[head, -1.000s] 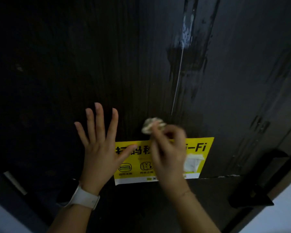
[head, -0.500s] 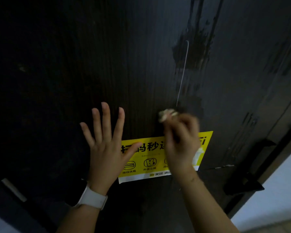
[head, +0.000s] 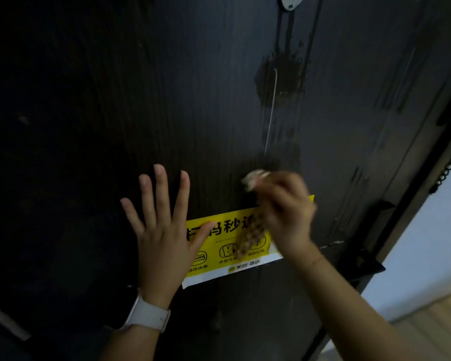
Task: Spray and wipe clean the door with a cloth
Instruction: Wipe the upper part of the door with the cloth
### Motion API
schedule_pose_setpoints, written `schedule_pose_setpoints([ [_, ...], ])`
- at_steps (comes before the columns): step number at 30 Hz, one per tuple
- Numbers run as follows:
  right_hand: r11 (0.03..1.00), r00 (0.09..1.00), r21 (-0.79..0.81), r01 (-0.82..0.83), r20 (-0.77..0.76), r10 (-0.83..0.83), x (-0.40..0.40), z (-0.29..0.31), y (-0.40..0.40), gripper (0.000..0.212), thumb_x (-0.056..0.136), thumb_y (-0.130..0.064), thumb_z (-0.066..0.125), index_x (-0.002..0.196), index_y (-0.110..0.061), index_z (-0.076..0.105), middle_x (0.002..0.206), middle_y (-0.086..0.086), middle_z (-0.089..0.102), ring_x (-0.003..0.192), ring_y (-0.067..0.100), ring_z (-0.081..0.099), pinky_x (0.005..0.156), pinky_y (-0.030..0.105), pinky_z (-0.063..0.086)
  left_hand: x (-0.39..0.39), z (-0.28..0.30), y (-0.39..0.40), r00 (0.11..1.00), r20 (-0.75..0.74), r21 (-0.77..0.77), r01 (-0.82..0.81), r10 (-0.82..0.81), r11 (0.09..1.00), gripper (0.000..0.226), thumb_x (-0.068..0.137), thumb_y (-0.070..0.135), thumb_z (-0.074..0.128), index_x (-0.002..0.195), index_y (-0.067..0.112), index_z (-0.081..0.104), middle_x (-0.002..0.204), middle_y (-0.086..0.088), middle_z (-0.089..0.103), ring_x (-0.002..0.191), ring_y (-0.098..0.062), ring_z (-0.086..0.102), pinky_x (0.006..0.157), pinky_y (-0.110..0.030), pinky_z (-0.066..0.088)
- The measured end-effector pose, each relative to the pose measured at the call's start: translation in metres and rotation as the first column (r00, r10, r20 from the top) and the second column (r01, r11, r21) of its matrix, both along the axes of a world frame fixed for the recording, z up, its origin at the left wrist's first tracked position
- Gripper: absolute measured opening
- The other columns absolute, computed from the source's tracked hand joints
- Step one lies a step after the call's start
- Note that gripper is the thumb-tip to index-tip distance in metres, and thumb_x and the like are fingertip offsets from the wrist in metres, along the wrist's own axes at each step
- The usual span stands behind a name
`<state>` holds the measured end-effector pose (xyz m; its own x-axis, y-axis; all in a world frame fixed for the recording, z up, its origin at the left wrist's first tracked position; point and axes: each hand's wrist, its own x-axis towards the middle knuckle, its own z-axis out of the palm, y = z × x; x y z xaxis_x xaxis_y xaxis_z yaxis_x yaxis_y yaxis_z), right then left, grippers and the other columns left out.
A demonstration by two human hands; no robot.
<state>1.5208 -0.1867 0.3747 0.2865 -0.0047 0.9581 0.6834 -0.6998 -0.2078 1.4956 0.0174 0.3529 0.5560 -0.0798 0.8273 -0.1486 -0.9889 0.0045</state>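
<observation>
So my left hand [head: 164,238] was flat on the dark door [head: 115,100], fingers spread, thumb on the yellow sticker [head: 227,246]. My right hand [head: 284,217], blurry, had its grip bunched around the cloth [head: 254,178], pressed against the door under the wet streaks [head: 281,74].

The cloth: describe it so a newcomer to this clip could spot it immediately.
Start at the dark door and drop to its yellow sticker. Just above the sticker's right end, the right hand grips a small crumpled cloth. It is the only pale, wadded thing there; the left hand lies flat and empty.
</observation>
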Motion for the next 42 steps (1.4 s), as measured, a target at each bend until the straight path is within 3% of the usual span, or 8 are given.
schedule_pose_setpoints([
  [2, 0.95, 0.995, 0.298, 0.093, 0.013, -0.102, 0.004, 0.025, -0.023, 0.008, 0.082, 0.007, 0.066, 0.084, 0.003, 0.073, 0.087, 0.011, 0.057, 0.083, 0.012, 0.056, 0.071, 0.024, 0.043, 0.001, 0.0, 0.0, 1.0, -0.003, -0.001, -0.004, 0.004, 1.0, 0.094, 0.085, 0.069, 0.038, 0.155, 0.022, -0.004, 0.159, -0.008, -0.022, 0.148, -0.03, -0.016, 0.116, -0.055, -0.012],
  [4, 0.907, 0.989, 0.405, 0.117, 0.039, -0.145, 0.006, 0.04, -0.015, 0.004, 0.083, 0.005, 0.069, 0.084, 0.003, 0.072, 0.086, 0.009, 0.056, 0.082, 0.007, 0.054, 0.071, 0.02, 0.042, 0.002, 0.0, -0.001, 1.0, 0.001, -0.004, -0.004, 0.004, 1.0, 0.094, 0.085, 0.069, 0.037, 0.155, 0.022, -0.004, 0.159, -0.008, -0.022, 0.147, -0.029, -0.017, 0.116, -0.054, -0.013],
  [10, 0.982, 0.999, -0.185, -0.035, 0.03, 0.041, -0.002, 0.013, 0.02, 0.016, 0.083, 0.008, 0.067, 0.096, 0.0, 0.074, 0.094, 0.009, 0.058, 0.086, 0.021, 0.056, 0.076, 0.022, 0.043, 0.001, -0.001, -0.001, 1.0, 0.009, -0.004, 0.009, -0.009, 1.0, 0.093, 0.086, 0.067, 0.041, 0.155, 0.022, -0.001, 0.16, -0.01, -0.018, 0.148, -0.03, -0.012, 0.117, -0.056, -0.01],
  [16, 0.953, 0.984, 0.278, 0.118, 0.099, -0.15, 0.009, 0.057, -0.005, 0.004, 0.083, 0.006, 0.069, 0.082, 0.004, 0.072, 0.083, 0.012, 0.057, 0.079, 0.015, 0.054, 0.068, 0.02, 0.042, 0.001, 0.0, -0.001, 1.0, 0.014, 0.009, -0.009, 0.008, 1.0, 0.092, 0.086, 0.068, 0.038, 0.155, 0.02, -0.001, 0.16, -0.01, -0.019, 0.148, -0.03, -0.013, 0.117, -0.056, -0.01],
  [22, 0.993, 1.0, -0.113, 0.023, 0.013, -0.021, -0.006, 0.01, 0.008, 0.003, 0.082, 0.008, 0.071, 0.083, 0.005, 0.072, 0.083, 0.015, 0.059, 0.076, 0.025, 0.056, 0.064, 0.033, 0.045, 0.001, -0.001, -0.001, 1.0, 0.029, -0.002, 0.0, 0.0, 1.0, 0.095, 0.084, 0.066, 0.044, 0.155, 0.021, 0.0, 0.161, -0.01, -0.016, 0.149, -0.031, -0.011, 0.117, -0.055, -0.01],
  [28, 0.987, 0.984, 0.14, 0.081, 0.148, -0.101, 0.011, 0.077, 0.006, 0.003, 0.085, 0.002, 0.071, 0.083, 0.004, 0.072, 0.082, 0.015, 0.059, 0.073, 0.021, 0.056, 0.065, 0.02, 0.041, 0.002, -0.001, 0.0, 1.0, 0.024, 0.001, 0.001, -0.001, 1.0, 0.094, 0.084, 0.065, 0.044, 0.155, 0.021, 0.001, 0.161, -0.01, -0.015, 0.149, -0.031, -0.01, 0.117, -0.056, -0.009],
  [35, 0.993, 0.996, -0.092, 0.079, 0.057, -0.073, -0.003, 0.009, 0.006, 0.008, 0.081, 0.012, 0.067, 0.087, 0.008, 0.071, 0.083, 0.019, 0.061, 0.072, 0.031, 0.059, 0.062, 0.037, 0.047, 0.001, -0.002, -0.001, 1.0, 0.027, -0.002, -0.006, 0.006, 1.0, 0.092, 0.085, 0.066, 0.041, 0.155, 0.021, 0.003, 0.161, -0.01, -0.014, 0.149, -0.031, -0.01, 0.117, -0.056, -0.01],
  [42, 0.989, 0.97, 0.119, 0.093, 0.212, -0.117, 0.015, 0.076, 0.009, 0.003, 0.085, 0.007, 0.069, 0.082, 0.007, 0.07, 0.082, 0.017, 0.058, 0.073, 0.027, 0.056, 0.063, 0.027, 0.041, 0.002, -0.001, -0.001, 1.0, 0.025, -0.017, 0.016, -0.015, 1.0, 0.093, 0.084, 0.066, 0.042, 0.155, 0.022, 0.001, 0.161, -0.009, -0.015, 0.149, -0.031, -0.01, 0.117, -0.055, -0.011],
])
